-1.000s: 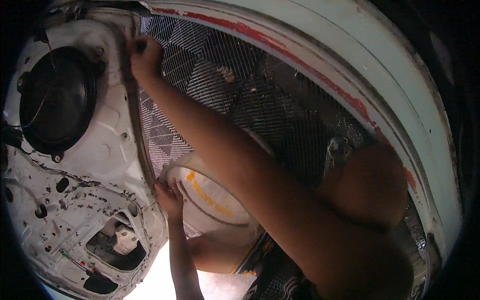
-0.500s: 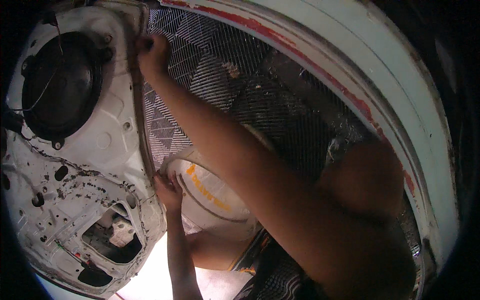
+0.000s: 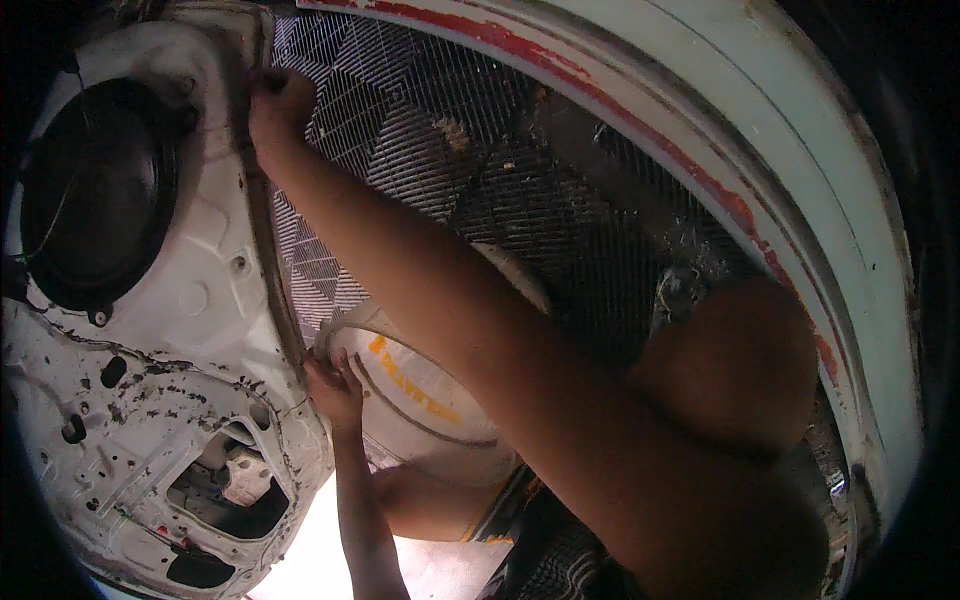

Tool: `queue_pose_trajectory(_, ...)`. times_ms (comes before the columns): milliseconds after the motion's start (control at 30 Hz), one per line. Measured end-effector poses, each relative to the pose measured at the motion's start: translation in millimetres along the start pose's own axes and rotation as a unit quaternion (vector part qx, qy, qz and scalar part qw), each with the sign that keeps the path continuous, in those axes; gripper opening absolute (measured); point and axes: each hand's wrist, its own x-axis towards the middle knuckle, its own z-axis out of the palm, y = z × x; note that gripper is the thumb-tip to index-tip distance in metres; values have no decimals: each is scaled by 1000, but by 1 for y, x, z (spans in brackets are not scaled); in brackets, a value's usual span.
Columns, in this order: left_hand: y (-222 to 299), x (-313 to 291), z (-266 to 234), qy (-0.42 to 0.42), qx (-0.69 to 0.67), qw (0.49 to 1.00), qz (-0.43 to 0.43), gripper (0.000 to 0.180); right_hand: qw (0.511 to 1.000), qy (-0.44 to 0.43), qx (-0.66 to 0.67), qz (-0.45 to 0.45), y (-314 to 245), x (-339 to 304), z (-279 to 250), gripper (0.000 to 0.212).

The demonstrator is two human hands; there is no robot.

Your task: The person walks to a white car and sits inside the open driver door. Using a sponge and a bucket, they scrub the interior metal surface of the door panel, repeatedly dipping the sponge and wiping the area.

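Car door point(image 3: 200, 310), pale, dark-specked, ridged patterned floor point(image 3: 405, 150)

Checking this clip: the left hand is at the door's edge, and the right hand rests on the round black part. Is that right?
Not quite: the right hand is not on the round black part. The head view shows it apart from that, at the door's edge. The left hand is at that edge, as you say.

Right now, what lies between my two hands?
In the head view, a line-patterned surface lies between your right hand and left hand, with the pale door panel along its left and a pale round container near the left hand.
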Motion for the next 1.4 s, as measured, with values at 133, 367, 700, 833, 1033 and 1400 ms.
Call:
queue_pose_trajectory(133,3,3,1,0,-69,998,9,51,988,-35,-52,-138,2,17,-13,11)
queue_pose_trajectory(367,-2,2,3,-8,-57,998,-17,53,904,-46,-258,-337,-12,54,-32,11)
queue_pose_trajectory(700,7,2,-5,12,-49,999,8,50,867,-164,-376,-284,-33,39,-30,18)
queue_pose_trajectory(833,-4,0,1,2,-38,999,21,52,953,-72,-255,-149,-19,28,-28,18)
queue_pose_trajectory(1033,-3,-2,0,-9,-25,1000,10,53,915,-169,-291,-224,-26,46,-28,17)
queue_pose_trajectory(1400,-26,-5,5,-4,14,998,58,53,876,-181,-382,-232,-22,29,-42,17)
